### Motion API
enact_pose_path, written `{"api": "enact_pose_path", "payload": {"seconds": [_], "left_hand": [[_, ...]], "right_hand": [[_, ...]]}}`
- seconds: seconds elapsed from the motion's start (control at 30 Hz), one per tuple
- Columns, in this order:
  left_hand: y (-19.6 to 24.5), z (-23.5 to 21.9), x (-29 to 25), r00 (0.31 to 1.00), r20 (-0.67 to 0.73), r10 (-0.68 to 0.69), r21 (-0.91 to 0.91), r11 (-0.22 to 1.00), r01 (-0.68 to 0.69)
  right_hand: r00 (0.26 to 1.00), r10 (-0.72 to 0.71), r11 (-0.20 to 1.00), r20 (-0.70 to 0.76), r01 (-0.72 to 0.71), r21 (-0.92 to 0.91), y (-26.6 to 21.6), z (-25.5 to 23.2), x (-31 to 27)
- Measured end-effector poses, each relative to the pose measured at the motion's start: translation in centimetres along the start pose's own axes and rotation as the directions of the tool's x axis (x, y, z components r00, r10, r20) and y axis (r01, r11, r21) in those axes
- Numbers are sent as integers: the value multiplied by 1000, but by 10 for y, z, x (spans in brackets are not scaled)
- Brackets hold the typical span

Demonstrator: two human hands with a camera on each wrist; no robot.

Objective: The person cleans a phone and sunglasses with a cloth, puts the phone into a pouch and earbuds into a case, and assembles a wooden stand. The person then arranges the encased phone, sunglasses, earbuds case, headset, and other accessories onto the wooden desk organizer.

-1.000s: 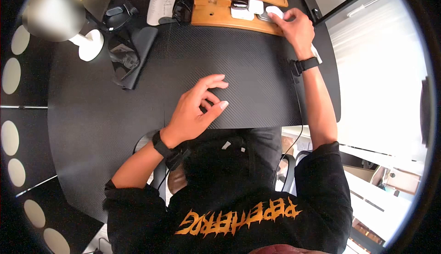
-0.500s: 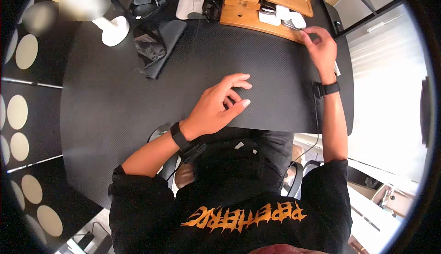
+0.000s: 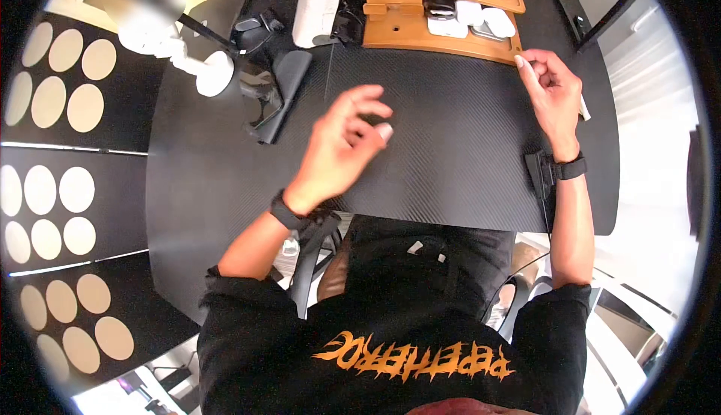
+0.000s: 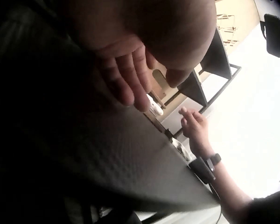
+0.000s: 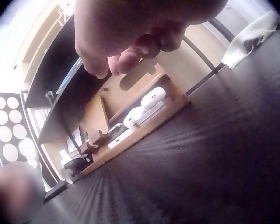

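Observation:
Beyond the desk's middle stands a wooden desk organizer (image 3: 383, 36). On its right part sits a rounded white earbud case (image 3: 498, 22), also seen in the right wrist view as an oval case (image 5: 153, 98). A second small white case (image 3: 469, 13) and a flat white box (image 3: 446, 27) lie beside it. My right hand (image 3: 554, 96) hovers just right of the organizer's front corner, thumb and forefinger tips close together, with nothing visible between them. Over the desk's middle, my left hand (image 3: 338, 141) hangs with loosely bent fingers, holding nothing.
A white lamp (image 3: 215, 74) stands at the desk's back left. Near it lie a black pouch (image 3: 282, 96) and a white holder (image 3: 317, 13). Each wrist wears a black strap, and a cable (image 3: 547, 220) trails from the right one. Black panels with pale discs (image 3: 62, 118) flank the left side.
My right hand has drawn off the white earbud case toward me and to the right; the case stays on the organizer. The head view has shifted, and the left hand has tilted up slightly.

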State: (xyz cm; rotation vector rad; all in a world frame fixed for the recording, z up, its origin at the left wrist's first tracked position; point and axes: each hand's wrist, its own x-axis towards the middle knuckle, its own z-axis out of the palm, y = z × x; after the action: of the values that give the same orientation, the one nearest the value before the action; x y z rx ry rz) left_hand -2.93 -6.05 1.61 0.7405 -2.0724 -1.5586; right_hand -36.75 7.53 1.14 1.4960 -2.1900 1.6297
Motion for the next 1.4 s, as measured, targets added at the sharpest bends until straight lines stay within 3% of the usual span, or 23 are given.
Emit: {"api": "enact_pose_path", "payload": {"seconds": [0.03,0.1,0.2,0.27,0.3,0.37,0.4,0.5,0.57,0.6,0.63,0.73,0.83,0.9,0.97,1.03,1.07,1.17,1.27,1.4], "left_hand": [[6,-7,9,998,-57,23,28,999,-21],[12,-23,33,974,-194,121,275,959,-64],[5,-51,72,891,-339,302,586,809,-51],[-16,-65,94,882,-371,289,656,754,29],[-15,-65,105,890,-373,261,660,750,56],[-10,-59,112,919,-378,113,594,791,147],[-13,-55,116,897,-424,127,582,797,162],[-24,-62,118,914,-393,106,557,818,145],[-25,-66,115,919,-394,19,411,898,158],[-29,-70,114,925,-380,24,351,929,120],[-32,-76,111,920,-392,-8,321,936,145],[-26,-79,97,896,-444,17,205,975,83],[-15,-70,79,857,-515,31,28,999,-20],[-8,-52,63,845,-533,48,1,998,-57],[-2,-35,47,915,-402,20,-32,999,-36],[2,-15,33,969,-242,-40,-55,998,27],[3,-5,28,980,-189,-69,-71,996,57],[-3,20,14,991,-65,-121,-111,987,113],[0,34,6,996,-27,-88,-100,991,85],[-4,37,3,997,-50,-66,-113,992,60]], "right_hand": [[1000,11,1000,-3,-11,4,5,-1,0],[996,72,993,-52,-66,98,14,-4,2],[990,73,996,-117,-65,68,14,-9,5],[988,1,1000,-154,-5,-27,12,-15,6],[990,41,997,-133,-49,-56,15,-21,7],[986,100,959,-136,-132,-249,13,-41,13],[980,113,955,-167,-153,-255,18,-54,15],[969,212,881,-124,-244,-405,36,-87,8],[943,332,807,20,-273,-524,46,-106,4],[908,405,795,111,-289,-533,47,-116,6],[900,423,791,100,-313,-526,54,-114,3],[958,285,811,20,-230,-538,64,-103,-2],[917,394,775,59,-297,-559,54,-99,3],[935,354,759,25,-271,-592,46,-93,1],[957,235,916,172,-158,-368,27,-85,5],[977,1,990,215,29,-135,10,-62,5],[953,-171,974,249,202,-104,16,-40,4],[945,-195,981,264,180,79,-22,-7,-10],[893,-329,941,307,336,33,-24,17,-22],[915,-292,941,278,328,-89,-33,13,-25]]}}
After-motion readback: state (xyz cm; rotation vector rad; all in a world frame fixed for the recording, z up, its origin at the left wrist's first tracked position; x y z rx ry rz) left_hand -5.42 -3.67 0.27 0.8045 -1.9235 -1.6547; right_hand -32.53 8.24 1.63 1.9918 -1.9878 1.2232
